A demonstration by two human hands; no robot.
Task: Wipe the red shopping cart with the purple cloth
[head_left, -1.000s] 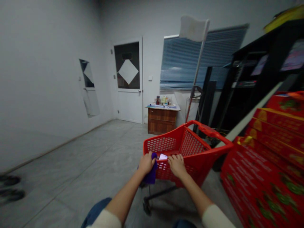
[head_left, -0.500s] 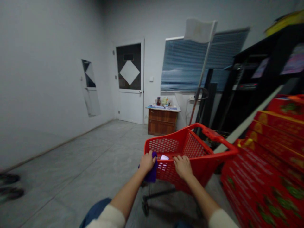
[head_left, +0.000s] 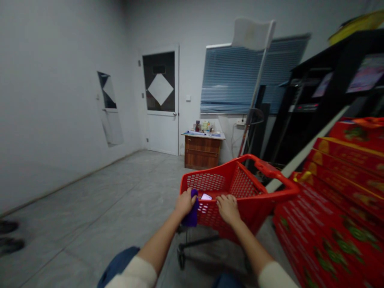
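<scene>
A red plastic shopping cart [head_left: 258, 208] with perforated sides stands in front of me. My left hand [head_left: 184, 203] is closed on a purple cloth [head_left: 191, 217] at the near left corner of the cart's rim; the cloth hangs down over the outside. Farther right along that near rim, my right hand [head_left: 228, 208] has its fingers curled over the edge. Inside the basket lies a bright, flat, phone-like object [head_left: 206, 197], partly hidden by the rim.
Stacked red cartons [head_left: 330, 208] rise close on the right, near a black rack [head_left: 300, 88]. Behind the cart are a wooden cabinet [head_left: 201, 154] and a pole with a white flag [head_left: 250, 34]. A white door [head_left: 163, 132] and wall mirror [head_left: 111, 124] stand left. Dark shoes [head_left: 10, 245] show at the left edge.
The view has turned slightly right, so the room shifts a little left in the picture. Both hands stay at the cart's rim, and the purple cloth is still in my left hand.
</scene>
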